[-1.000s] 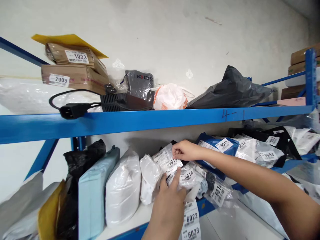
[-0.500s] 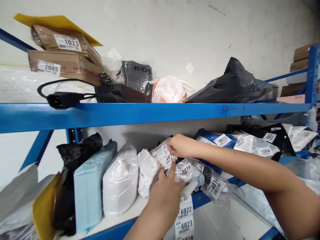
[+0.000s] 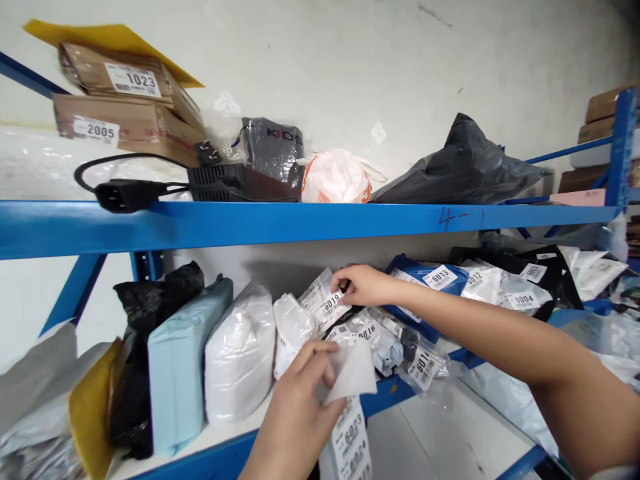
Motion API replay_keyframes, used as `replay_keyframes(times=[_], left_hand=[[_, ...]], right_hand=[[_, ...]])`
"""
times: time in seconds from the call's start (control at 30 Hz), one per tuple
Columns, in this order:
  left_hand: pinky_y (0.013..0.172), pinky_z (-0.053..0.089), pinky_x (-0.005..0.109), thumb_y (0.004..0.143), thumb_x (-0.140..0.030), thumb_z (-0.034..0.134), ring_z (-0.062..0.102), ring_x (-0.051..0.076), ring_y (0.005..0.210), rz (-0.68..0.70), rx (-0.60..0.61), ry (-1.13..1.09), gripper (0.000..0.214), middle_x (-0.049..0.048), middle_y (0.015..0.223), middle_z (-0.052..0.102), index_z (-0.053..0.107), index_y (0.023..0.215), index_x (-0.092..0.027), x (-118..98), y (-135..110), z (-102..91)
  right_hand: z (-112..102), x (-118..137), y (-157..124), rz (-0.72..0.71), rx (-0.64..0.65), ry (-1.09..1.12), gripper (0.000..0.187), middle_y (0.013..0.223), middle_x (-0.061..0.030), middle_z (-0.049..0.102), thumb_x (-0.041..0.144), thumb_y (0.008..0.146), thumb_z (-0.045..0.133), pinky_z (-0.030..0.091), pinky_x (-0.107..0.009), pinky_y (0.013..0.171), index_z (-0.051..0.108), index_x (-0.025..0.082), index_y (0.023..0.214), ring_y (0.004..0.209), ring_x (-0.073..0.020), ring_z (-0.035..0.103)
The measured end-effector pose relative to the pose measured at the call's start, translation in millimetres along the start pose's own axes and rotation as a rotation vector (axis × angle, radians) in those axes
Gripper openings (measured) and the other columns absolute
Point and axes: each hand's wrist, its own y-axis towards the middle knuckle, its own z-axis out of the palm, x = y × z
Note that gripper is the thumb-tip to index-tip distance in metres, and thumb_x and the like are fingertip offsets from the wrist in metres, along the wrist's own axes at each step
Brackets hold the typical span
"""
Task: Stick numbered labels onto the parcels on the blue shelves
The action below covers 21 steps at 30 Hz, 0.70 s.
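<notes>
My left hand (image 3: 305, 387) is closed on a strip of labels (image 3: 350, 437), with its white backing paper (image 3: 356, 370) sticking up past the fingers. Numbers 6023 and 6024 show on the part hanging below. My right hand (image 3: 357, 283) reaches in from the right, its fingers curled at the edge of a thin white parcel (image 3: 313, 297) that bears the label 6019 (image 3: 331, 305). The parcel leans on a white plastic packet (image 3: 293, 327). Just below it lies a clear-wrapped parcel marked 6016 (image 3: 364, 332), partly behind the backing paper.
A blue shelf beam (image 3: 300, 221) runs across above my hands. Left on the lower shelf stand a white bag (image 3: 240, 360), a light blue parcel (image 3: 177, 373) and a black bag (image 3: 133, 373). Rightward lie parcels 6014 (image 3: 425, 367), 6013 (image 3: 440, 275) and 6004 (image 3: 523, 300).
My left hand has drawn back from the 6019 label, down and left, and the label strip with its backing has come up in its fingers. My right hand stays at the parcel.
</notes>
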Motion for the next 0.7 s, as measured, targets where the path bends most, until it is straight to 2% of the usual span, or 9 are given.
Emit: replay_keyframes(times=[0.07,0.13,0.2,0.27,0.37,0.43,0.53,0.6,0.7], left_hand=[[0.072,0.047,0.027,0.062,-0.011,0.047,0.06,0.018,0.088,-0.06,-0.097,-0.166,0.018,0.001,0.091,0.062,0.035,0.068,-0.022,1.9,-0.9,-2.3],[0.058,0.04,0.022,0.067,-0.015,0.047,0.052,0.014,0.066,-0.151,-0.135,-0.283,0.015,-0.0037,0.073,0.055,0.04,0.077,-0.023,-1.3,4.6,-8.3],[0.051,0.034,0.021,0.072,-0.02,0.043,0.042,0.013,0.056,-0.217,-0.075,-0.382,0.017,-0.0051,0.067,0.047,0.046,0.088,-0.024,-9.2,15.1,-17.1],[0.053,0.034,0.023,0.077,-0.027,0.036,0.042,0.014,0.057,-0.22,0.055,-0.422,0.017,-0.0032,0.067,0.047,0.051,0.085,-0.023,-21.0,28.1,-25.0],[0.055,0.033,0.026,0.084,-0.045,0.034,0.047,0.016,0.058,-0.261,0.175,-0.085,0.036,-0.0002,0.061,0.049,0.051,0.065,-0.02,-40.6,48.0,-26.2],[0.054,0.029,0.027,0.083,-0.047,0.043,0.049,0.017,0.057,-0.265,0.086,0.325,0.034,0.0004,0.06,0.052,0.056,0.066,-0.021,-49.4,59.8,-17.5],[0.053,0.025,0.027,0.085,-0.038,0.049,0.055,0.02,0.064,-0.149,-0.115,0.761,0.021,0.0016,0.082,0.062,0.065,0.09,-0.026,-50.1,72.9,2.6],[0.051,0.024,0.027,0.087,-0.037,0.049,0.058,0.019,0.065,-0.102,-0.199,0.874,0.021,0.0016,0.1,0.062,0.066,0.095,-0.027,-44.6,77.5,13.9],[0.051,0.027,0.028,0.085,-0.042,0.052,0.062,0.02,0.067,-0.125,-0.247,0.912,0.024,0.0009,0.106,0.065,0.066,0.096,-0.026,-36.7,79.4,22.3]], right_hand=[[8.8,-10.9,-6.6,-0.025,-0.066,0.096,0.026,0.097,-0.0029,0.061,0.016,0.07,0.07,0.047,-0.022,0.068,0.063,0.018,0.095,0.07,-0.0112,0.064],[17.4,-20.2,-9.8,0.023,-0.102,0.221,0.036,0.095,-0.0021,0.058,0.015,0.07,0.07,0.048,-0.022,0.065,0.058,0.019,0.104,0.069,-0.0112,0.064],[24.5,-27.7,-9.5,0.099,-0.12,0.362,0.045,0.089,-0.0004,0.059,0.012,0.067,0.073,0.049,-0.022,0.06,0.055,0.019,0.108,0.067,-0.0119,0.064],[29.3,-33.6,-7.5,0.177,-0.134,0.51,0.043,0.083,0.0011,0.059,0.009,0.064,0.074,0.049,-0.022,0.053,0.055,0.018,0.102,0.06,-0.0118,0.063],[33.3,-38.8,-6.8,0.239,-0.121,0.751,0.033,0.07,0.0043,0.059,0.005,0.063,0.074,0.05,-0.022,0.049,0.058,0.016,0.09,0.05,-0.0096,0.059],[34.8,-39.6,-9.1,0.224,-0.106,0.886,0.027,0.063,0.0055,0.058,0.002,0.064,0.072,0.051,-0.021,0.05,0.058,0.014,0.084,0.048,-0.0084,0.058],[36.5,-38.6,-14.3,0.196,-0.111,1.032,0.026,0.062,0.0047,0.062,-0.002,0.067,0.067,0.053,-0.02,0.052,0.056,0.014,0.084,0.051,-0.0088,0.06],[37.5,-38.1,-17.1,0.183,-0.128,1.097,0.028,0.063,0.0045,0.065,-0.005,0.068,0.064,0.054,-0.02,0.053,0.054,0.015,0.086,0.053,-0.0093,0.061],[38.1,-39.4,-19.4,0.192,-0.14,1.142,0.029,0.061,0.0051,0.065,-0.007,0.069,0.061,0.054,-0.019,0.052,0.052,0.015,0.085,0.054,-0.009,0.062]])
